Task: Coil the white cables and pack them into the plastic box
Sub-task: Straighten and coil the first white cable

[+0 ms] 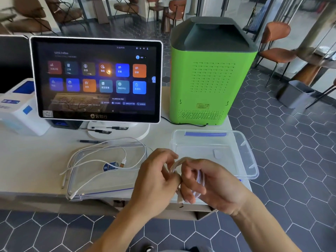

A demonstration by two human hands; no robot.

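Both hands hold one coiled white cable [197,180] above the table's front edge. My right hand [212,186] grips the loops, and my left hand [156,180] pinches the cable at the top of the coil. A plug end [180,200] hangs below the hands. The clear plastic box [243,151] stands open just behind my right hand, with nothing visible inside. Its clear lid [87,180] lies flat to the left. Loose white cables [94,162] sprawl across the lid, one with a connector near a blue sticker.
A touchscreen terminal [98,79] on a white stand sits behind the lid, with pens [101,130] at its foot. A green machine [209,75] stands behind the box, its black cord trailing left. A white printer [20,110] is at the far left.
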